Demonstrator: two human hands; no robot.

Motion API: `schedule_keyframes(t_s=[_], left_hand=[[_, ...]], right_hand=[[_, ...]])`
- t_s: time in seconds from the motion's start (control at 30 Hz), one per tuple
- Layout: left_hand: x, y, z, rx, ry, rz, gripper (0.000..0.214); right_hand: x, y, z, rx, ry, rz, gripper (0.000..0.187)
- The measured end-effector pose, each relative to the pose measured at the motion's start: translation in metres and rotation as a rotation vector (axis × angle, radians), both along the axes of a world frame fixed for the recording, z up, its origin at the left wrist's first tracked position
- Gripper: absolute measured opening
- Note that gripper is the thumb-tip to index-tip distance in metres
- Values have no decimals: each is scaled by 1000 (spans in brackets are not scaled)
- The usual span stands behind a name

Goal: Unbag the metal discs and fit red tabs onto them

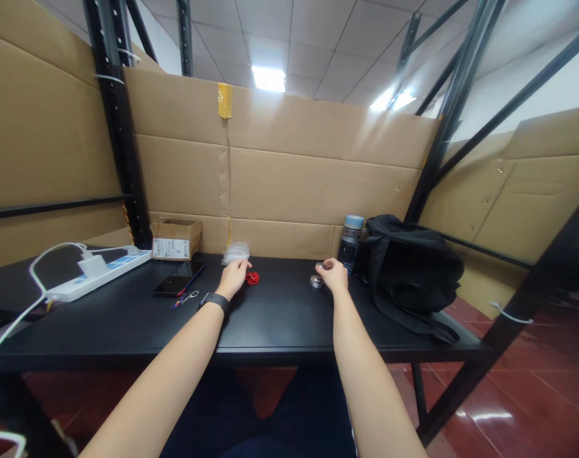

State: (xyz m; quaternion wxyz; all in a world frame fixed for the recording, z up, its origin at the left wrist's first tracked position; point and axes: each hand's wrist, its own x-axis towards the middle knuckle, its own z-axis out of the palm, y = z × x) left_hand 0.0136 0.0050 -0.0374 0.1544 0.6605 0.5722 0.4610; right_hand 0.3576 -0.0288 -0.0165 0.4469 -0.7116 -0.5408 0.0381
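Both my arms reach far across a black table (pixel 270 324). My left hand (pixel 234 276), with a dark watch on its wrist, rests with fingers curled beside a small red thing (pixel 252 277) and touches it; a clear plastic bag (pixel 235 252) lies just behind. My right hand (pixel 334 275) is closed in a pinch on a small silvery piece, and a small round metal part (pixel 316 280) lies at its left. What the pinched piece is I cannot make out.
A blue-capped water bottle (pixel 350 242) and a black backpack (pixel 408 267) stand right of my right hand. At left lie a dark phone (pixel 172 280), a pen, a key ring, a small cardboard box (pixel 175 238) and a white power strip (pixel 98 270). Cardboard walls enclose the table.
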Motion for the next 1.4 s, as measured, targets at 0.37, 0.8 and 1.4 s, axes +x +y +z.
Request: schedule_keyframes(t_s=[0.37, 0.8, 1.4], left_hand=[[-1, 2, -3, 5, 4, -8, 36], [1, 1, -2, -14, 3, -21, 37], [2, -2, -1, -42, -2, -46, 34]], right_hand=[[1, 9, -17, -250, -95, 267, 47], [0, 9, -16, -259, -113, 252, 27], [-1, 4, -9, -304, -103, 228, 15]])
